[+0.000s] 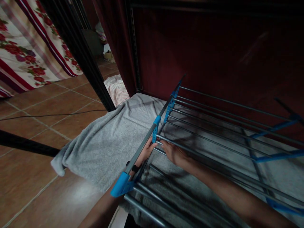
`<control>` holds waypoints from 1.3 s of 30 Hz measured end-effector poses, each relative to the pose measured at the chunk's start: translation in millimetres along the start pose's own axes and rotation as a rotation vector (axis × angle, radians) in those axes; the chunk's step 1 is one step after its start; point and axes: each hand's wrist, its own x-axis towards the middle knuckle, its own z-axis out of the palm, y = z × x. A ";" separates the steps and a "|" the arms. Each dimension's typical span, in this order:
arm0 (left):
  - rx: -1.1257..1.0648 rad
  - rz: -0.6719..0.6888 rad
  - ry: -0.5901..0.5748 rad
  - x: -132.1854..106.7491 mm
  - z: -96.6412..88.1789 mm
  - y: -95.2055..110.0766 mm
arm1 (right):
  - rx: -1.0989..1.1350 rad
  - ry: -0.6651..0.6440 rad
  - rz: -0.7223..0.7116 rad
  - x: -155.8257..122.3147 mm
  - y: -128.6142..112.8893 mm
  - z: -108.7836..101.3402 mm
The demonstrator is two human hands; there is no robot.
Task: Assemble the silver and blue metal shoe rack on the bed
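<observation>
1. From here, the rack [143, 145] rests over the grey blanket [114, 136].
2. Left hand [147, 150]: fingers clamped around the blue bracket [154, 131]; best kept steady.
3. Right hand [175, 152]: fingers seemingly pinched on a rod [159, 142]; keep it square.

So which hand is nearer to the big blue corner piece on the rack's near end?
Left. The left hand is up the rail from the blue corner piece, by a perforated bracket; the right hand is farther off, rightward, at the metal rods.
</observation>
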 end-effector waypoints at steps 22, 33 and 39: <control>0.131 0.088 -0.090 0.7 -3.5 8.2 | 0.021 0.000 -0.047 1.5 -2.0 -5.3; 0.160 0.009 -0.092 -40.0 -28.0 14.8 | -0.279 -0.093 0.040 -119.8 37.0 30.4; 0.433 0.107 -0.057 -31.3 -13.1 10.1 | -0.207 -0.161 0.302 -113.1 62.9 39.5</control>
